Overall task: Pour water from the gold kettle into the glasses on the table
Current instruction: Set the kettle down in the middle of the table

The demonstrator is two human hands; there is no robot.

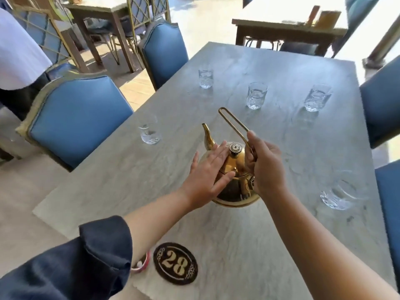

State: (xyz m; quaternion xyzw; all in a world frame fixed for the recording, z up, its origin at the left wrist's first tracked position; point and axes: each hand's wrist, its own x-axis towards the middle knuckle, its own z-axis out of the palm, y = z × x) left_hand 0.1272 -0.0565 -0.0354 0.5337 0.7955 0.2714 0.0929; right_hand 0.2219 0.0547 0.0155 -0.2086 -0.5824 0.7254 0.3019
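The gold kettle (234,182) stands on the grey marble table (281,234), its spout pointing away to the upper left. My right hand (265,167) is closed around the lower part of its tall loop handle. My left hand (206,178) lies flat with spread fingers against the kettle's left side and lid. Several clear glasses stand around it: one at the left (149,131), one at the far left (205,76), one at the far middle (257,95), one at the far right (317,97) and one at the near right (337,193).
A dark oval plaque with the number 28 (175,263) lies near the table's front edge. Blue padded chairs (80,118) stand along the left side, more at the right (383,100). Other tables and a person in white (19,53) are behind.
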